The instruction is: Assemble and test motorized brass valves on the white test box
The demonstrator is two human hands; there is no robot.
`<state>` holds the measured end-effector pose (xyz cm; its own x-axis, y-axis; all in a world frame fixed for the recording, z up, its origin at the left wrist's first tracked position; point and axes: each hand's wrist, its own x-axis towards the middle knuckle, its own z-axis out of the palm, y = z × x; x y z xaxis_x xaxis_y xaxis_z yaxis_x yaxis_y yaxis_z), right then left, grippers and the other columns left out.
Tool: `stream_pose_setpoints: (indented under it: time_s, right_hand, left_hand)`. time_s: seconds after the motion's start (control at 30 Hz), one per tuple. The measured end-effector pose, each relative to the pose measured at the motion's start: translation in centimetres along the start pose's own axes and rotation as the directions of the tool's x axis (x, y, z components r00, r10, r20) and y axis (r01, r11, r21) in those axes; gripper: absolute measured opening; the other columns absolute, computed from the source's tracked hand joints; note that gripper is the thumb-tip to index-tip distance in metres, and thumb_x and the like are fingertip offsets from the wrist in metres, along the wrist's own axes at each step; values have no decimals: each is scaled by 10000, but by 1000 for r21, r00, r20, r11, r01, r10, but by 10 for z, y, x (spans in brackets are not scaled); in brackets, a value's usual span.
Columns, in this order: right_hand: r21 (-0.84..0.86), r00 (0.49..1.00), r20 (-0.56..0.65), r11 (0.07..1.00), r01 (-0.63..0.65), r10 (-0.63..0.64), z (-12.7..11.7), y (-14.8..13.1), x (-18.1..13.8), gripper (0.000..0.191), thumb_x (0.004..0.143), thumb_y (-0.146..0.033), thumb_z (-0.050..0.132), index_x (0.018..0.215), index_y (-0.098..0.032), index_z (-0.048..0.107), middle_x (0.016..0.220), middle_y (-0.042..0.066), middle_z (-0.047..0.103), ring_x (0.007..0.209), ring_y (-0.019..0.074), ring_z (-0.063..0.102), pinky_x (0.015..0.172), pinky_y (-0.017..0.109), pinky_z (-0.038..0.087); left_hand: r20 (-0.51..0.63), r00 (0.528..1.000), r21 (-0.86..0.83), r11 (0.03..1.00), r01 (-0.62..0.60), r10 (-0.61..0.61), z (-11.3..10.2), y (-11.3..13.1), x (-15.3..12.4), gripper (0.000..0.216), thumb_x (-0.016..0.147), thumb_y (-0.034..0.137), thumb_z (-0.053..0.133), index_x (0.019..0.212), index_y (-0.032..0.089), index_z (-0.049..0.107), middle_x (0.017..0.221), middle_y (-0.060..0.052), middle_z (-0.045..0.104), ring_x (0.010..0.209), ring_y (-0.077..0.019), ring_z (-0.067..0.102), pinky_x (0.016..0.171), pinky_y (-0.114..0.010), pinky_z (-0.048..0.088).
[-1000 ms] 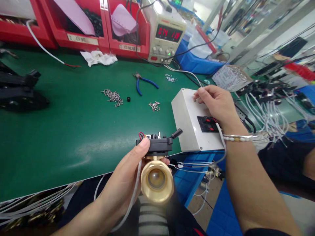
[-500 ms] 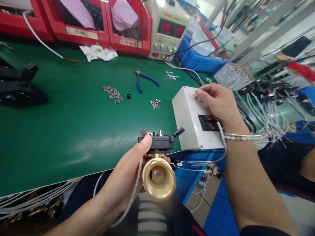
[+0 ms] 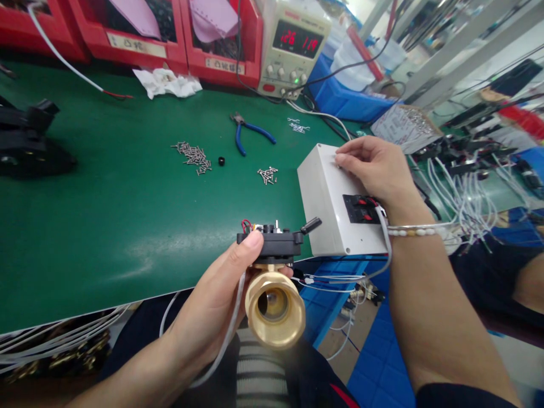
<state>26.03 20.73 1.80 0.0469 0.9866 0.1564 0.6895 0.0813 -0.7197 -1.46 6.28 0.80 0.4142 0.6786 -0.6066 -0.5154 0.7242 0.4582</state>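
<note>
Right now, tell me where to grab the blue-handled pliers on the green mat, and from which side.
Grip the two blue handles of the pliers, coming from above on the near side: they lie flat, handles splayed toward you, jaws pointing away.

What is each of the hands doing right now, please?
Left hand: closed around the brass valve, thumb on its black actuator.
Right hand: fingertips on the white box; grip cannot be told.

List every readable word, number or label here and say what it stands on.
"126" and about "114": red digits on the beige bench power supply's display; the last digit is unsure.
White labels on the red plastic bins: too blurred to read.
Red brand strip above the display: too small to read.
</note>
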Motion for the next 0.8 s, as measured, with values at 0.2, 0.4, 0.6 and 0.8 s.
stream_pose_setpoints:
  time_s: [0.2,0.4,0.6,0.8]
  right_hand:
    - [-32,998,-66,999,-6,4,4,-4,-1,68,847,-234,703,822,-186,663,741,5,662,621,108,541,640,256,453]
    - [-73,992,-115,996,-60,52,5,-15,-7,286,989,-197,616,707,-150,636,682,21,627,583,79,472,624,241,394]
    - [-60,994,-106,997,-37,31,4,-10,-6,336,1017,-271,604,697,-176,645,624,11,551,594,102,469,652,268,397]
    - [-60,994,-104,998,-20,14,3,-11,-7,343,1010,-306,597,690,-194,651,659,27,592,607,119,469,676,292,407]
  left_hand:
    - [4,1000,23,1000,-3,3,-1,1,0,491,836,626,747,1009,168,712,828,-96,794,792,-231,775,652,-234,576]
    - [-8,1000,-13,1000,-1,0,0,0,2,474,823,603,770,993,163,718,807,-100,795,765,-229,775,679,-248,592]
    - [-24,1000,2,1000,6,-6,3,2,0,445,821,563,783,985,154,724,804,-105,793,760,-242,773,679,-258,594]
    - [-25,999,-6,1000,23,-23,2,2,-2,416,848,557,752,973,160,730,798,-103,790,765,-251,769,678,-268,593]
